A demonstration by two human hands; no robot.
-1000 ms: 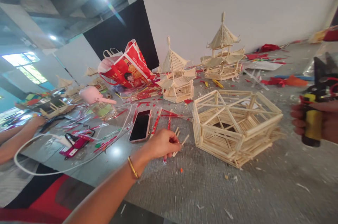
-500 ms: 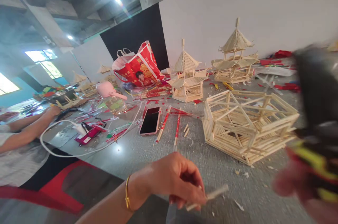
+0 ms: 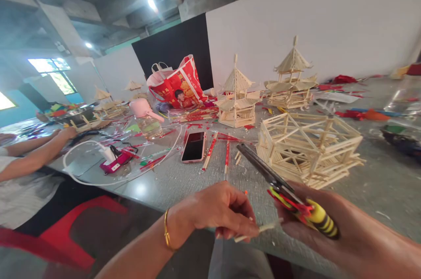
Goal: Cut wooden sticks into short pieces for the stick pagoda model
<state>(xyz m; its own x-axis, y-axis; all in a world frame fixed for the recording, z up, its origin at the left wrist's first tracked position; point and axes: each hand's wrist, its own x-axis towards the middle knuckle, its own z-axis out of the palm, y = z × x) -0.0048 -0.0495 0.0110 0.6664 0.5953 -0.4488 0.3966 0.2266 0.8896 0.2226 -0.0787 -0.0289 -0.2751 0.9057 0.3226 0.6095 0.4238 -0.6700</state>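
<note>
My left hand (image 3: 226, 213) pinches a short pale wooden stick (image 3: 267, 227) between thumb and fingertips, low at the table's near edge. In my right hand (image 3: 329, 222) is a long dark metal tool (image 3: 259, 165) like shears, with yellow, black and red on its handle; its exact kind is unclear. The tool points up and left, above the table. Beyond it stands an open six-sided stick frame (image 3: 309, 152), partly hidden by the tool and my right hand. Short stick pieces (image 3: 237, 157) lie left of the frame.
A phone (image 3: 193, 147) lies beside red-wrapped chopsticks (image 3: 210, 152). Two stick pavilions (image 3: 237, 94) (image 3: 291, 77) and a red bag (image 3: 177, 86) stand behind. A white cable (image 3: 82, 182) loops around a pink power strip (image 3: 115, 164). A co-worker's arms (image 3: 42, 152) are at left.
My right hand has brought the tool from the far right in toward my left hand, its tip now before the stick frame. My left hand keeps its pinch on the stick. The view shifted slightly.
</note>
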